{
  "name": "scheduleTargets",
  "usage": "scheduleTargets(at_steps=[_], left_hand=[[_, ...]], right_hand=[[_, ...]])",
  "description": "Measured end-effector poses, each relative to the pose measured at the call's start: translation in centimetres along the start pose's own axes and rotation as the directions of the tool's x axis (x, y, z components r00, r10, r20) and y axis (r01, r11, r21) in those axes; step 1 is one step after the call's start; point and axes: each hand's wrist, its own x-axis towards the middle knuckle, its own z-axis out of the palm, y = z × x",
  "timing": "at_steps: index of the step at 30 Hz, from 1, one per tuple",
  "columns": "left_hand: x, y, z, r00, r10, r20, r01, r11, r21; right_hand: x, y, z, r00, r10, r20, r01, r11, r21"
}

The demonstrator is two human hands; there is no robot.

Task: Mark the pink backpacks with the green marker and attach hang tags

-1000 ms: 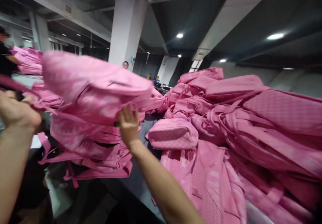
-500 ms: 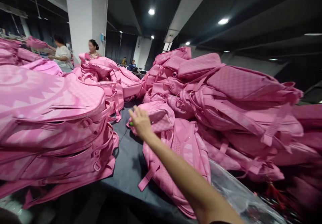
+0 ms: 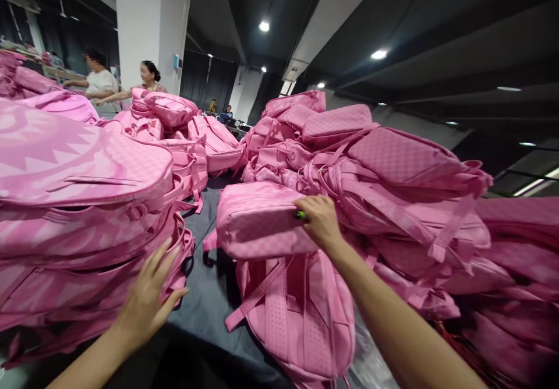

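My right hand (image 3: 318,220) grips the right end of a pink checkered pouch (image 3: 266,226), with something small and green at its fingers. The pouch is tilted so its flat side faces me, above a pink backpack (image 3: 301,313) whose straps face up. My left hand (image 3: 151,290) has its fingers spread and holds nothing; it is in front of the right side of a stack of pink backpacks (image 3: 82,220) at the left.
Dark cloth covers the table (image 3: 203,296). A high heap of pink bags (image 3: 402,156) rises at the right, and more bags (image 3: 166,109) stand further back. Clear plastic (image 3: 371,360) lies at the lower right. Two people (image 3: 102,80) are behind the left stacks, near a white column (image 3: 144,22).
My right hand has moved right and closed on the pouch, which now shows its flat side. My left hand has come into view at the lower left. The view has shifted slightly.
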Motion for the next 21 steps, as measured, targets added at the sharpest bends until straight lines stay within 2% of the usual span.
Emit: scheduleTargets(at_steps=[2, 4, 6, 7, 8, 9, 11, 12, 13, 15, 17, 19, 21], left_hand=[[3.4, 1.5, 1.1, 0.998, 0.057, -0.009, -0.058, 0.995, -0.078], [6.0, 3.5, 1.4, 0.974, 0.221, 0.056, -0.209, 0.964, -0.164], [6.9, 5.6, 1.7, 0.883, 0.413, 0.222, -0.35, 0.896, -0.273], [6.5, 6.7, 2.0, 0.827, 0.475, 0.3, -0.381, 0.867, -0.322], [5.7, 7.6, 2.6, 0.786, 0.504, 0.359, -0.385, 0.853, -0.354], [4.5, 8.4, 3.2, 0.77, 0.502, 0.394, -0.372, 0.855, -0.361], [1.4, 9.4, 5.0, 0.8, 0.437, 0.412, -0.328, 0.892, -0.31], [-0.3, 9.7, 5.9, 0.82, 0.398, 0.411, -0.31, 0.913, -0.266], [-2.0, 9.9, 6.7, 0.839, 0.364, 0.405, -0.299, 0.929, -0.217], [-4.9, 10.3, 8.1, 0.863, 0.34, 0.374, -0.316, 0.94, -0.126], [-6.7, 10.9, 9.2, 0.873, 0.376, 0.311, -0.376, 0.925, -0.063], [-7.0, 11.6, 9.9, 0.883, 0.409, 0.231, -0.413, 0.91, -0.032], [-5.9, 12.5, 10.7, 0.89, 0.41, 0.201, -0.412, 0.911, -0.034]], right_hand=[[-2.2, 1.2, -4.4, 0.994, -0.086, -0.069, 0.089, 0.996, 0.029], [-4.8, 1.2, -8.4, 0.975, -0.188, -0.121, 0.196, 0.979, 0.054], [-7.9, 0.4, -10.7, 0.955, -0.237, -0.176, 0.255, 0.963, 0.084], [-9.7, -0.2, -10.9, 0.95, -0.225, -0.215, 0.252, 0.962, 0.109], [-11.7, -0.9, -10.5, 0.95, -0.173, -0.259, 0.215, 0.966, 0.143], [-14.0, -1.6, -9.5, 0.952, -0.08, -0.294, 0.139, 0.973, 0.184], [-19.7, -3.3, -6.1, 0.942, 0.161, -0.295, -0.081, 0.96, 0.268], [-23.0, -4.3, -4.0, 0.926, 0.27, -0.265, -0.188, 0.937, 0.295], [-26.4, -5.3, -1.9, 0.928, 0.316, -0.197, -0.249, 0.92, 0.303], [-33.1, -7.1, 2.1, 0.942, 0.322, -0.098, -0.284, 0.915, 0.285], [-38.8, -8.5, 5.1, 0.942, 0.334, -0.011, -0.318, 0.906, 0.28], [-42.7, -9.8, 7.0, 0.922, 0.385, -0.033, -0.367, 0.899, 0.237], [-45.1, -11.3, 8.2, 0.903, 0.421, -0.093, -0.403, 0.901, 0.161]])
